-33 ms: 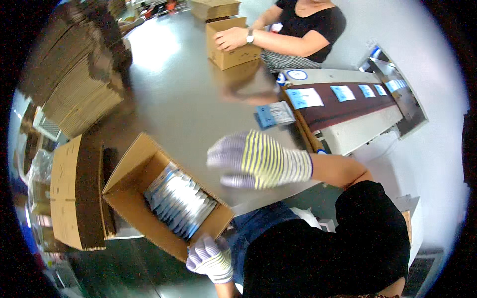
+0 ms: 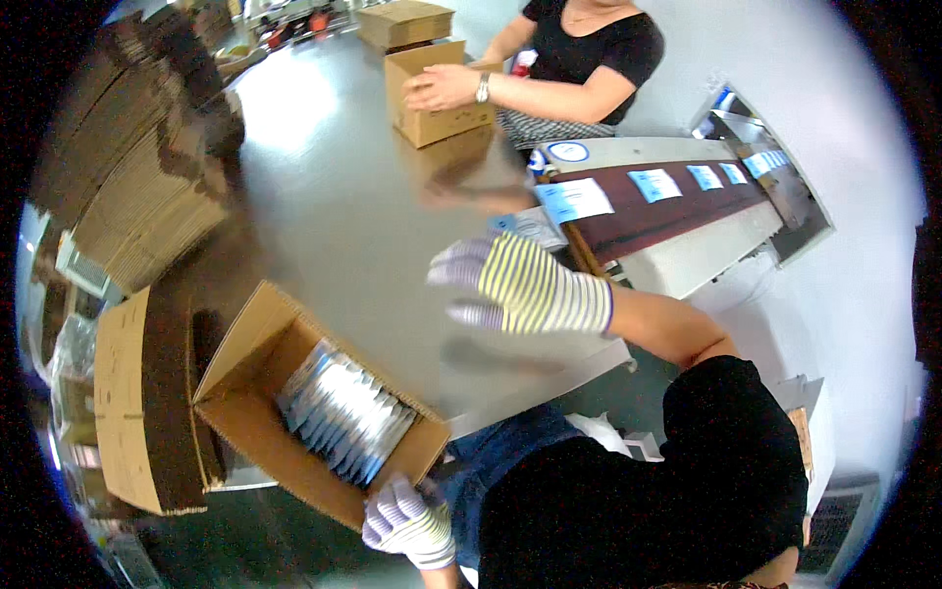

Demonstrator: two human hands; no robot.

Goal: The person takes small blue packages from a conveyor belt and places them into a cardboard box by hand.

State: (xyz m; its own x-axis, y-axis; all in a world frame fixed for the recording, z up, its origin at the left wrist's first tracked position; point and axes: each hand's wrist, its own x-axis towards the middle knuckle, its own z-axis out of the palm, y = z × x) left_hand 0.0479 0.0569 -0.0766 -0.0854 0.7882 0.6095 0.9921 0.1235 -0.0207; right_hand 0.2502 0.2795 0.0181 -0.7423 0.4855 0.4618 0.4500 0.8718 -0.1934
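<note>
The left hand (image 2: 408,525) seems to pinch the box (image 2: 257,437). Right of the box, the right hand (image 2: 525,287) hangs spread.

The desk (image 2: 334,236) looks like smooth, glossy metal. The near-left open box (image 2: 260,422) is matt corrugated cardboard, the packets (image 2: 348,402) inside shiny, film-like. The left grip (image 2: 405,525) and right grip (image 2: 520,285) wear matt, ribbed knit cloth. At right, the belt (image 2: 636,224) looks dull, its side panel (image 2: 672,267) smooth.
</note>
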